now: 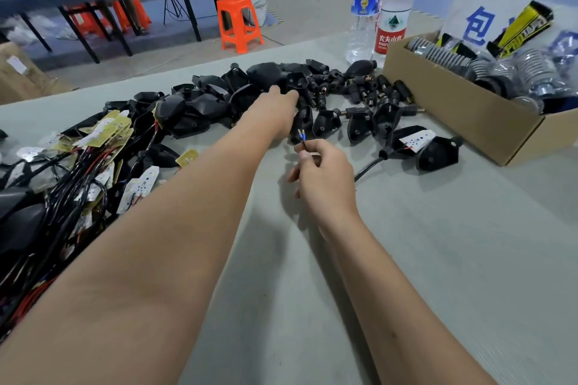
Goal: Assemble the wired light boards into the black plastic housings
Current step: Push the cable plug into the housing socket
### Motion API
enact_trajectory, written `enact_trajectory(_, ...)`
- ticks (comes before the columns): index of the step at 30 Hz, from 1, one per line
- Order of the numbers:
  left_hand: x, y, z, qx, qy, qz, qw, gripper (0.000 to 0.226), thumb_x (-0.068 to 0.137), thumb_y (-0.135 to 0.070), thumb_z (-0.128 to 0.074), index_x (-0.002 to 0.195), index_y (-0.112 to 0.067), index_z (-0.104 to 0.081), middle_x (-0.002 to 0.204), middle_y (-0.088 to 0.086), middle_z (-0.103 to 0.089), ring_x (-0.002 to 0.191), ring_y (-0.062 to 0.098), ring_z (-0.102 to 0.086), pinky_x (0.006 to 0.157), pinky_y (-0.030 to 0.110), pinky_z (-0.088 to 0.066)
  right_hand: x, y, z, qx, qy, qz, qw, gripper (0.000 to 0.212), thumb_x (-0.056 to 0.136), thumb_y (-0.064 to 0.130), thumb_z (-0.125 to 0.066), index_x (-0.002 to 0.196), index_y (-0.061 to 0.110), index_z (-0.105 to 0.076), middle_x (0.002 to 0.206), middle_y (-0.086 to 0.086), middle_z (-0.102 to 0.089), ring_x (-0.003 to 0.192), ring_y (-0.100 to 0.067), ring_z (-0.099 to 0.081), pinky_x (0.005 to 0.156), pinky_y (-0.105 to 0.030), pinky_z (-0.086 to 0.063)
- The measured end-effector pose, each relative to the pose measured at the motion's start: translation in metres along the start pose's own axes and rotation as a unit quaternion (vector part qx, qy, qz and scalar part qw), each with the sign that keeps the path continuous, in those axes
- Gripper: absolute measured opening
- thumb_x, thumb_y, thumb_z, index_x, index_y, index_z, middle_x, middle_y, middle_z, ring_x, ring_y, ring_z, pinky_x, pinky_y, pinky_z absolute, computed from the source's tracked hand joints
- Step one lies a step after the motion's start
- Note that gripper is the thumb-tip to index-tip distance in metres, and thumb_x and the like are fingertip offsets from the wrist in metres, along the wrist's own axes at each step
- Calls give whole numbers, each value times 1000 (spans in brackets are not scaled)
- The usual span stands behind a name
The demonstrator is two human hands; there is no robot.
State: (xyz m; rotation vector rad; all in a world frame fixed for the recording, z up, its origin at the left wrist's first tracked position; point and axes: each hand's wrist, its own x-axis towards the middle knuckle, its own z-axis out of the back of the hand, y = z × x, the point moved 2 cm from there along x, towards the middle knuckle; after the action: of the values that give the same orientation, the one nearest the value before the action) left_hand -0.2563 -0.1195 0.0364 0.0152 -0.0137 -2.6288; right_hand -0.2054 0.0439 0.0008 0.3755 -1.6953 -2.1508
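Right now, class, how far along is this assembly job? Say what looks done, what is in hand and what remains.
Done: one light board already sits in a housing near the cardboard box. In hand: the right hand pinches a wire end, while the left hand reaches into the empty housings. Left: nearly everything, judging by the big heap of loose wired boards.

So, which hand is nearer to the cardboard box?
Right. The right hand pinches a wire end over the table, left of the cardboard box. The left hand reaches into the black housings, farther left.
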Motion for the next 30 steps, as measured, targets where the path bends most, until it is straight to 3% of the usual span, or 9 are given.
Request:
enact_trajectory(4, -7, -3, -5, 20, -14, -13, 1000, 47, 96, -2, -48, 141, -10, -39, 134, 21, -44, 123, 41, -47, 96, 50, -46, -2, 0, 1, 16, 2, 5, 1000, 20, 103, 19, -49, 108, 22, -68, 66, 6, -71, 72, -21, -66, 85, -48, -58)
enact_trajectory(8, -10, -2, -4, -11, -45, -12, 999, 30, 98, -4, -49, 127, -9, -46, 124, 17, -51, 113, 38, -53, 86, 46, -48, -3, 1, 2, 28, 4, 10, 1000, 20, 104, 17, -49, 102, 25, -67, 61, 8, -69, 61, -14, -62, 82, -48, -59)
enact_trajectory(11, -14, -3, -6, -45, -81, -6, 996, 18, 97, -8, -55, 115, -11, -51, 116, 14, -54, 104, 36, -56, 81, 44, -48, -4, 2, 3, 30, 3, 6, 1000, 20, 103, 17, -49, 102, 25, -68, 63, 8, -69, 69, -15, -67, 83, -50, -59)
enact_trajectory(15, -16, -4, -12, -58, -137, 29, 988, 21, 97, -21, -64, 111, -12, -52, 111, 15, -61, 97, 38, -60, 74, 44, -47, -5, 2, 2, 33, 11, 1, 999, 20, 103, 17, -48, 105, 24, -67, 70, 4, -72, 75, -18, -67, 87, -52, -57)
enact_trajectory(21, -17, 2, -13, -165, -246, 59, 953, 21, 95, -11, -65, 106, -9, -47, 93, 17, -61, 85, 39, -57, 68, 44, -42, -3, -1, 3, 34, 11, 2, 999, 21, 104, 19, -47, 110, 23, -67, 70, 4, -72, 71, -18, -63, 85, -49, -58)
enact_trajectory(24, -18, 3, -10, -221, -258, 65, 938, 21, 94, -10, -66, 109, -7, -52, 93, 14, -62, 86, 34, -55, 72, 40, -40, -1, -2, 3, 31, 10, 2, 999, 21, 104, 19, -48, 111, 23, -68, 70, 5, -72, 72, -17, -64, 87, -51, -57)
enact_trajectory(27, -23, 7, -8, -256, -263, 69, 927, 14, 93, -17, -71, 106, -12, -69, 105, 9, -71, 104, 28, -61, 82, 28, -38, 1, -3, 3, 24, 8, 5, 1000, 21, 104, 19, -49, 111, 22, -68, 70, 4, -72, 76, -19, -66, 87, -54, -57)
enact_trajectory(30, -40, 11, -9, -301, -278, 89, 908, 12, 88, -15, -75, 99, -17, -77, 98, 2, -75, 97, 22, -68, 83, 22, -43, 4, -4, 3, 12, 7, 10, 1000, 20, 103, 18, -50, 107, 22, -69, 75, 1, -73, 74, -20, -63, 87, -53, -57)
